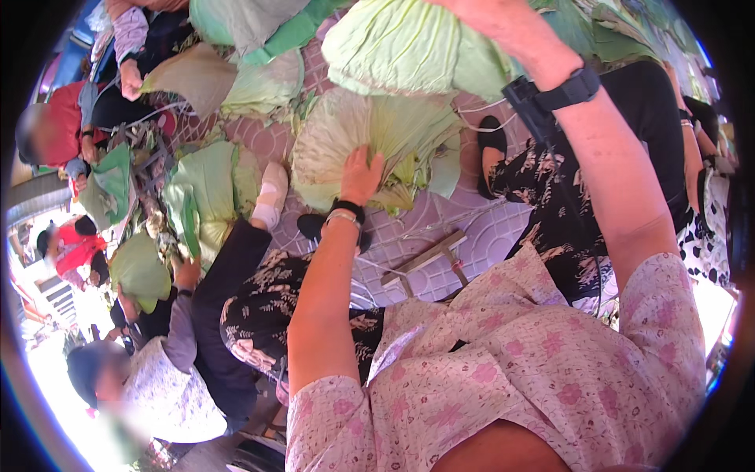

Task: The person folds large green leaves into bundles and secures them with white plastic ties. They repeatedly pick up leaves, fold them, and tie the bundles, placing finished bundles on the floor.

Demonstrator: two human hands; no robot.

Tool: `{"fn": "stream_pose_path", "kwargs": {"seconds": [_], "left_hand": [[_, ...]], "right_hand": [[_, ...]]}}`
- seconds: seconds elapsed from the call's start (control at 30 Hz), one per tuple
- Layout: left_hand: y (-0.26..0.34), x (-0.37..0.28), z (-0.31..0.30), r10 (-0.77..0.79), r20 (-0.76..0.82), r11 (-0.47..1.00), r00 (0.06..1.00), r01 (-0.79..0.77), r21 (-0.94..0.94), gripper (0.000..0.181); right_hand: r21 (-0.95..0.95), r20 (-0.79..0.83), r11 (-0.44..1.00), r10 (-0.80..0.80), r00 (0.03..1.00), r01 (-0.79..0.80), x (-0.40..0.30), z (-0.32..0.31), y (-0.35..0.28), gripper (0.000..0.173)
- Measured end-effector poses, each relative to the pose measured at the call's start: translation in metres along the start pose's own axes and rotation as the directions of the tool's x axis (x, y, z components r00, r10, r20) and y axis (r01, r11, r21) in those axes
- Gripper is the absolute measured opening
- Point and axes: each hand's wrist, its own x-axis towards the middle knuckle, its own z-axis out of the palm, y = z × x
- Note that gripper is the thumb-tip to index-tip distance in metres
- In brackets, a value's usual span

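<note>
My left hand (361,176) lies with its fingers spread on a stack of large pale yellow-green leaves (330,141) on the tiled ground before me. Above this stack is a bigger pile of light green, ribbed leaves (401,53). My right hand (481,15) reaches over the right part of that pile at the top edge, its fingers cut off by the picture's rim; whether it grips a leaf I cannot tell. Small torn, yellowish leaf pieces (407,171) stick out at the lower right of the stack under my left hand.
A small wooden frame (424,259) stands on the pink paving near my knees. A white cord (407,233) crosses the ground. At left, several people sit close by; one hand (131,79) holds a brownish leaf (194,76). Cut stems (152,218) lie beside another leaf stack (206,183).
</note>
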Motion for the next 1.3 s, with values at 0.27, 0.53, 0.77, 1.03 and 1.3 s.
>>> {"fn": "stream_pose_path", "kwargs": {"seconds": [0.27,0.53,0.77,1.03,1.3], "left_hand": [[0.074,0.024,-0.121,-0.13,-0.23,0.89,0.964,0.011,-0.456,0.029],[0.208,-0.034,-0.191,-0.066,0.127,0.488,0.99,0.143,-0.861,0.057],[0.216,-0.038,-0.171,-0.043,0.08,0.533,0.996,0.091,-0.842,0.062],[0.207,-0.029,-0.172,-0.055,0.11,0.371,0.992,0.123,-0.921,0.05],[0.19,-0.022,-0.182,-0.098,0.143,0.312,0.985,0.167,-0.935,0.044]], "right_hand": [[0.364,0.269,0.848,0.299,0.915,-0.384,-0.007,0.028,0.007,0.027],[0.336,0.425,0.886,0.161,0.891,-0.321,-0.04,0.069,-0.002,0.045],[0.104,0.527,0.991,0.018,0.849,-0.086,-0.043,0.069,-0.014,0.051],[0.293,0.498,0.944,-0.014,0.867,-0.152,-0.047,0.072,-0.009,0.052],[0.268,0.468,0.838,0.317,0.825,-0.475,-0.039,0.069,-0.01,0.04]]}}
